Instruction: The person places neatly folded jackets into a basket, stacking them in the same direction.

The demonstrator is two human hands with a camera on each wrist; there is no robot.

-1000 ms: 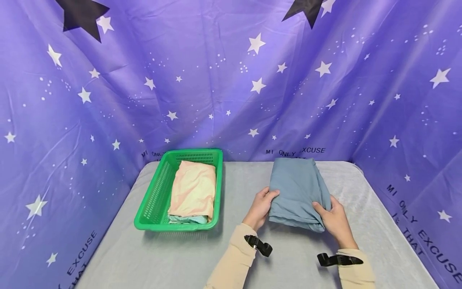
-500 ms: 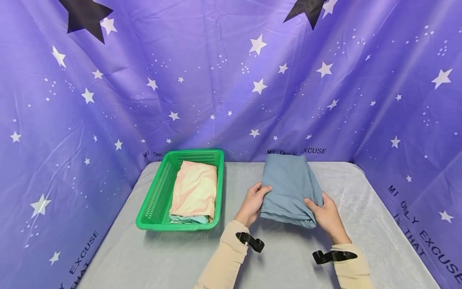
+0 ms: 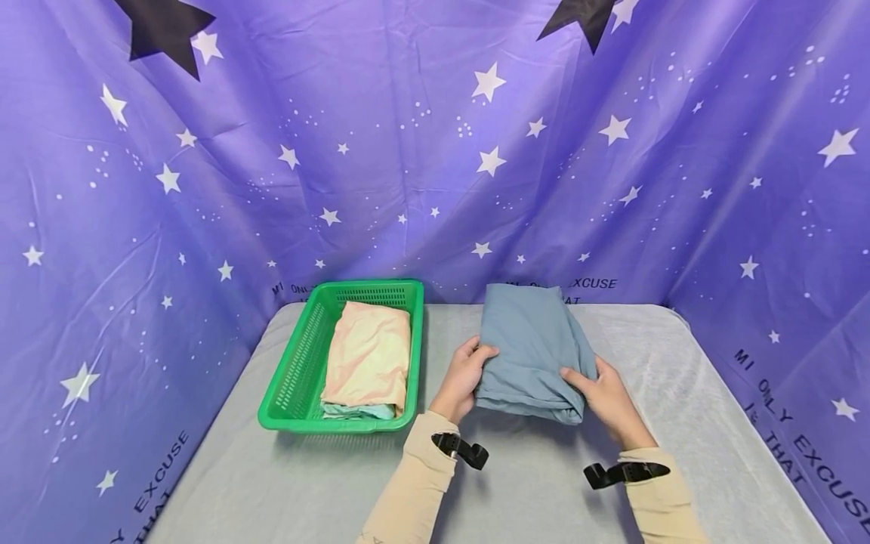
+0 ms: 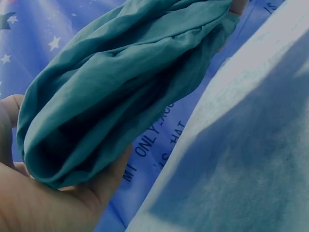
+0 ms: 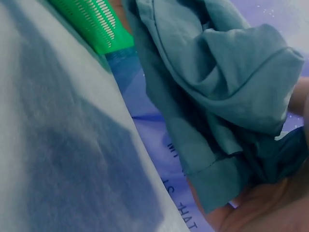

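Note:
A folded blue-grey garment [image 3: 530,347] is held up over the right half of the table, its layers showing at the near edge. My left hand [image 3: 465,378] grips its left side, thumb on top and fingers underneath. On the right side my right hand [image 3: 608,397] pinches it the same way. The left wrist view shows the rolled layers of the garment [image 4: 111,92] lying in the palm of the left hand [image 4: 58,198]. In the right wrist view, a hemmed flap of the garment [image 5: 222,96] hangs by the right hand [image 5: 270,208].
A green plastic basket [image 3: 282,378] stands on the left of the grey-covered table [image 3: 353,491]. Inside it a folded pale pink cloth [image 3: 370,351] lies on a mint-green cloth [image 3: 360,411]. A purple star-patterned curtain [image 3: 381,189] encloses the table's back and sides.
Both hands have carried the folded garment leftward and slightly up in the head view, closer to the basket. The grip on it looks the same, and the basket's contents are unchanged.

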